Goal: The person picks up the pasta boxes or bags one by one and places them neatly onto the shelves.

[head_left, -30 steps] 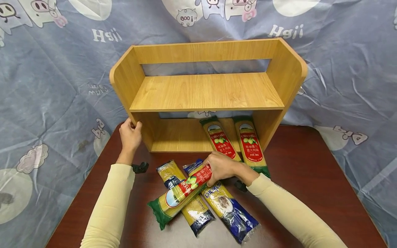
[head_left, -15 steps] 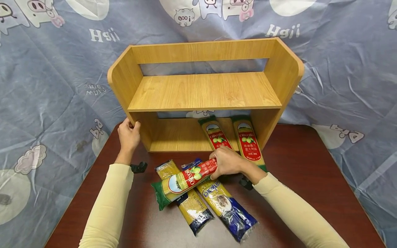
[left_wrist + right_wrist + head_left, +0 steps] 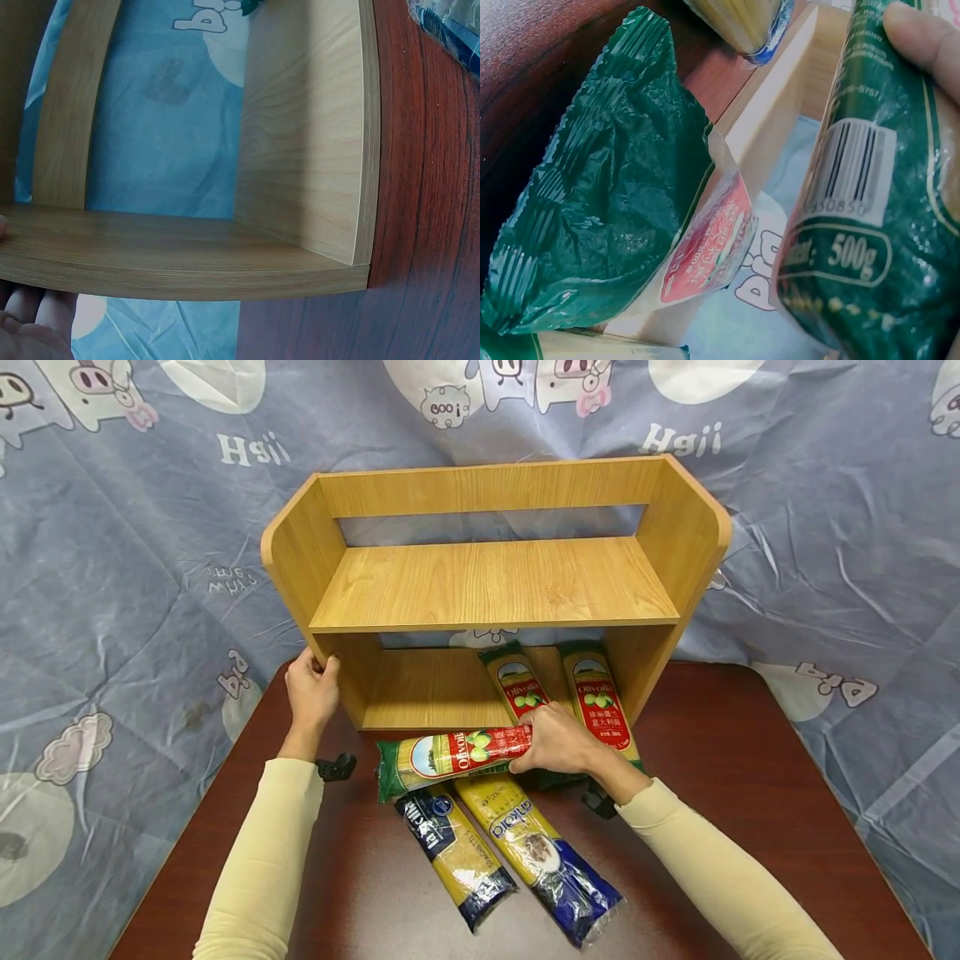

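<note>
In the head view my right hand (image 3: 557, 739) grips one end of a green and red spaghetti packet (image 3: 450, 753), held nearly level in front of the shelf. The right wrist view shows the thumb on that packet's green back (image 3: 855, 247). My left hand (image 3: 312, 685) holds the left side panel of the wooden shelf (image 3: 495, 583) by its front edge, fingers outside, as the left wrist view partly shows. Below the held packet lie a dark-blue-ended spaghetti packet (image 3: 461, 860) and a blue and yellow pasta packet (image 3: 551, 860); it overlaps their upper ends.
On the shelf's lower level, two more green and red spaghetti packets lean out to the front, one at the right side (image 3: 602, 706) and one nearer the middle (image 3: 517, 681), partly behind my right hand. The shelf stands on a dark red table (image 3: 750, 793) before a patterned curtain (image 3: 135, 568).
The held spaghetti packet has moved up toward the shelf and swung from slanted to nearly level, uncovering more of the packets beneath. My left hand stays on the side panel.
</note>
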Demonstrator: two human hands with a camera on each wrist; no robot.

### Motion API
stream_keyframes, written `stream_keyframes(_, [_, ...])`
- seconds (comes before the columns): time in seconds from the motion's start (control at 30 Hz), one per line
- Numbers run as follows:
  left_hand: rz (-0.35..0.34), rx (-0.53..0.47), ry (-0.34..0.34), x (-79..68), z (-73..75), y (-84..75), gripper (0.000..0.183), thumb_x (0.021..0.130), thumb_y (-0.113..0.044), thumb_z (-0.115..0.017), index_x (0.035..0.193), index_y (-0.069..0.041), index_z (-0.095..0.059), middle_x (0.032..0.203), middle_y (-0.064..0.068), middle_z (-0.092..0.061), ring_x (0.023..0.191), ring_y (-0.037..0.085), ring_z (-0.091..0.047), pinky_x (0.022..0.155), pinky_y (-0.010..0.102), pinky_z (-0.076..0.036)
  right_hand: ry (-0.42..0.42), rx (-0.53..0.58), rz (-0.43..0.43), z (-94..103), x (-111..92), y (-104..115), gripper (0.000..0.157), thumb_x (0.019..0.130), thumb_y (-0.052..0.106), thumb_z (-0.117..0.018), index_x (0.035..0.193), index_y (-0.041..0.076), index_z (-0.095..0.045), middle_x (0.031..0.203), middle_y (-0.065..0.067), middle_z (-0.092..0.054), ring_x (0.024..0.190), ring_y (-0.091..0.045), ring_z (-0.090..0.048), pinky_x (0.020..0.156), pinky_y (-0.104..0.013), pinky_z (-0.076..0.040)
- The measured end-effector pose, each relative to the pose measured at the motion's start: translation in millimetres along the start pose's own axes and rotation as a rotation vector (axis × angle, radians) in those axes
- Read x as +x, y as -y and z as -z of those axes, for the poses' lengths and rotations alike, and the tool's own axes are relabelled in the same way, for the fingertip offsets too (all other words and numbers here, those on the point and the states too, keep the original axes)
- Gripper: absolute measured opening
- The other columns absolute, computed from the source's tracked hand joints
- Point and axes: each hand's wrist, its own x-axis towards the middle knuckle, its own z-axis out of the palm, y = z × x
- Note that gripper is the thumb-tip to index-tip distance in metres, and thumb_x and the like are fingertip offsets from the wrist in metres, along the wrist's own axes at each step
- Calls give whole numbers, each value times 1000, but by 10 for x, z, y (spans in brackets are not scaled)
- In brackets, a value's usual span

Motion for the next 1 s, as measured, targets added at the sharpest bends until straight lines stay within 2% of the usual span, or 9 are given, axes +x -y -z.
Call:
stream_keyframes(0.1, [-1,-4,2,1,0,8,16,96,-9,-62,103,1,-72,82,18,-73,72,15,-65,57,17,-45,-14,11,-25,-5,3,8,51,64,35,-91,96,-1,-73,49,10,-40,47,-6,-31,63,-33,-46])
stream_keyframes(0.23, [1,-8,-3,1,0,16,16,96,-10,-62,102,1,-72,84,18,-73,73,16,-66,58,16,-45,-43,16,-61,-21,25,25,46,66,36,-91,87,-2,-73,40,6,-40,45,-5,-21,71,-35,-50])
stream_keyframes(0.33, [6,-7,-7,-4,-2,17,16,96,-10,-62,102,1,-71,83,18,-73,73,15,-66,57,16,-45,-60,40,-93,-37,45,32,42,67,35,-91,81,1,-71,41,7,-33,46,-7,-18,63,-32,-45])
stream_keyframes(0.43, [11,-7,-8,-10,-4,22,16,96,-10,-62,101,1,-71,82,18,-73,70,13,-64,56,16,-44,-73,58,-115,-45,56,49,41,67,35,-91,75,6,-63,49,9,-26,48,-8,-21,54,-29,-33])
stream_keyframes(0.57, [13,-8,-12,-8,-8,29,16,96,-9,-62,101,2,-71,82,19,-73,71,14,-65,56,17,-44,-92,50,-146,-51,55,122,46,69,35,-90,92,1,-69,48,9,-34,48,-9,-31,54,-29,-34])
stream_keyframes(0.63, [10,-9,-13,-6,-10,26,16,96,-9,-62,102,2,-71,83,19,-73,73,17,-66,57,17,-44,-92,66,-184,-52,47,177,65,70,35,-90,116,-6,-69,46,7,-39,46,-11,-34,57,-30,-39])
stream_keyframes(0.73, [0,-9,-16,3,-14,22,15,95,-8,-62,101,2,-71,83,19,-73,75,21,-67,58,17,-44,-98,102,-250,-50,35,261,79,70,36,-89,129,-10,-62,46,4,-40,46,-12,-33,58,-31,-40])
stream_keyframes(0.87, [-3,-21,-21,10,-17,12,16,95,-8,-62,101,3,-71,86,20,-73,79,25,-69,60,16,-45,-136,125,-308,-42,27,353,56,69,37,-89,106,0,-70,59,1,-50,54,-16,-43,55,-33,-39])
stream_keyframes(1.0, [1,-33,-20,6,-12,4,17,95,-8,-61,101,4,-71,87,20,-74,80,26,-69,60,16,-45,-175,159,-335,-43,28,413,43,70,36,-89,91,6,-66,73,-3,-62,63,-20,-54,56,-34,-44])
